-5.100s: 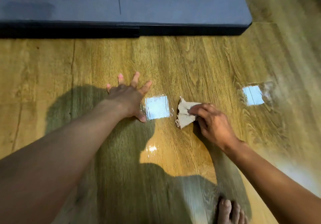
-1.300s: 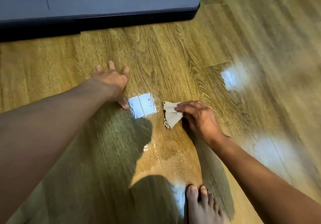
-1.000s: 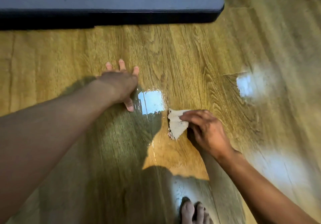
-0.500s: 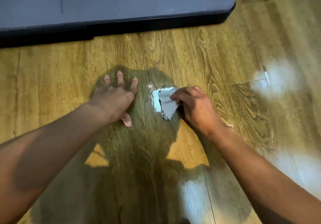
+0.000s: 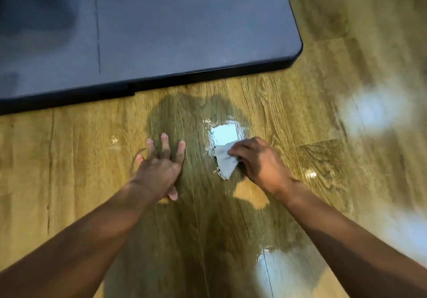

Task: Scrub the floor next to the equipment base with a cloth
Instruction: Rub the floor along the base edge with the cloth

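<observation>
Head view, near edge first: two bare forearms stretched in from the bottom corners over a glossy yellow-brown wood-grain plank floor, darkened down the middle by a broad shadow, with a whitish glare patch low on the right. Further out, left hand laid palm-down on the planks, fingers straight and spread, thumb angled back toward the wrist, grasping nothing. To its right and apart from it, right hand with fingers curled over a small pale grey cloth with a frayed edge, pinning it against the floor. Cloth sticking out left of the knuckles as a rough triangle, point toward the camera. Just beyond the cloth's far edge, a bright rectangular reflection on shiny planks. Past that, a strip of bare floor. Farthest, a large flat dark grey equipment base with a black rim and a rounded corner, filling the top left, apart from both hands and the cloth.
</observation>
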`<state>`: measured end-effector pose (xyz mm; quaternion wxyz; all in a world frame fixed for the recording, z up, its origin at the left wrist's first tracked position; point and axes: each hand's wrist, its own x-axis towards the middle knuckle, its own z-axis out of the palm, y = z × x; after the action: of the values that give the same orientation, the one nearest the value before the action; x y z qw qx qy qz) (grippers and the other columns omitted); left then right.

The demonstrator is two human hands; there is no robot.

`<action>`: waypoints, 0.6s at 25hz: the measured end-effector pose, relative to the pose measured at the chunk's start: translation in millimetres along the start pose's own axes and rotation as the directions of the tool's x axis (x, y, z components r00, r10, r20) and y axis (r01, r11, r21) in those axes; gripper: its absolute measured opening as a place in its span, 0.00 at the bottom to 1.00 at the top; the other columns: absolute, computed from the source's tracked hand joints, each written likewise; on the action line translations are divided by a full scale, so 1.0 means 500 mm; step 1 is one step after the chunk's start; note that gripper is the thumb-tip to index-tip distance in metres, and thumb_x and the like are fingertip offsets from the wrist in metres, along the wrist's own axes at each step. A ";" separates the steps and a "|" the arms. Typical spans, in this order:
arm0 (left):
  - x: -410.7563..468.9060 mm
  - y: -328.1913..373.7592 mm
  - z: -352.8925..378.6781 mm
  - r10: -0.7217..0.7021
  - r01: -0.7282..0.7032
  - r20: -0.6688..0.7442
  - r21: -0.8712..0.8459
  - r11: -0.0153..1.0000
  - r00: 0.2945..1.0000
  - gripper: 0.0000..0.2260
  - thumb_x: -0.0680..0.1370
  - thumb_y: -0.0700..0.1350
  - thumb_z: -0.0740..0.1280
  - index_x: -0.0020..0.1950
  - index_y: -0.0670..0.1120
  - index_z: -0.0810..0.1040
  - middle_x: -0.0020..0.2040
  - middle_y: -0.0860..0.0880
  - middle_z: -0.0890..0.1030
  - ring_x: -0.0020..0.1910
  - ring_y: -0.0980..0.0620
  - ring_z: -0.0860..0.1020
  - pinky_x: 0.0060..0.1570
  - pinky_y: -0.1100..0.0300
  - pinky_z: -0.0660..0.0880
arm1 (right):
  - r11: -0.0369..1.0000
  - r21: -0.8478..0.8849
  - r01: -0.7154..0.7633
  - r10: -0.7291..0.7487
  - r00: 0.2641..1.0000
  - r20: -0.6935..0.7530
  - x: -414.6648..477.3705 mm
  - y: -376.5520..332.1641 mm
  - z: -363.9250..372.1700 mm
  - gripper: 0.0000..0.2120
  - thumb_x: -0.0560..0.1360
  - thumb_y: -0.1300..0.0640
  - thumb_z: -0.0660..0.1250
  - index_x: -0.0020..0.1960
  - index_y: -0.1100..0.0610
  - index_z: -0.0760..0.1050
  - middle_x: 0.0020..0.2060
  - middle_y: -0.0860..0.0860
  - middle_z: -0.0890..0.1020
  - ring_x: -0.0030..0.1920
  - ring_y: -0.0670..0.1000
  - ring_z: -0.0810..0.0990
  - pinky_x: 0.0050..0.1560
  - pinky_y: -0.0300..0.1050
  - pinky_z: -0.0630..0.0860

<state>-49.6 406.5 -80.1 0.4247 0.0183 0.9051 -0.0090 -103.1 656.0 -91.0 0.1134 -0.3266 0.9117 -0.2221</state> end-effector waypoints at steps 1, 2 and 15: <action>0.003 -0.001 0.003 0.006 -0.006 -0.005 -0.001 1.000 1.000 0.58 0.69 0.54 0.75 0.74 0.48 0.28 0.71 0.34 0.27 0.71 0.27 0.36 0.69 0.34 0.55 | 1.000 -0.030 0.004 -0.005 1.000 -0.014 0.052 0.011 -0.006 0.15 0.70 0.67 0.71 0.54 0.56 0.80 0.51 0.53 0.83 0.50 0.54 0.79 0.50 0.51 0.79; 0.002 -0.005 0.004 0.005 -0.005 -0.006 -0.003 1.000 1.000 0.58 0.68 0.54 0.75 0.74 0.48 0.28 0.71 0.34 0.27 0.71 0.27 0.36 0.69 0.35 0.56 | 0.999 -0.049 -0.003 0.002 1.000 -0.016 0.110 0.021 -0.014 0.14 0.71 0.67 0.69 0.55 0.56 0.80 0.51 0.53 0.82 0.50 0.53 0.78 0.51 0.50 0.78; 0.003 -0.006 0.003 0.055 -0.050 -0.072 0.061 0.997 0.996 0.58 0.68 0.56 0.75 0.75 0.44 0.32 0.72 0.30 0.33 0.71 0.25 0.42 0.69 0.37 0.58 | 0.993 -0.111 -0.033 0.030 0.999 -0.032 0.240 0.063 -0.019 0.15 0.74 0.64 0.66 0.58 0.51 0.78 0.54 0.50 0.81 0.51 0.49 0.79 0.56 0.43 0.77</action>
<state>-49.4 403.4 -82.0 0.3906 0.0551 0.9186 -0.0240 -214.9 603.2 -104.9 0.0848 -0.3145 0.9294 -0.1737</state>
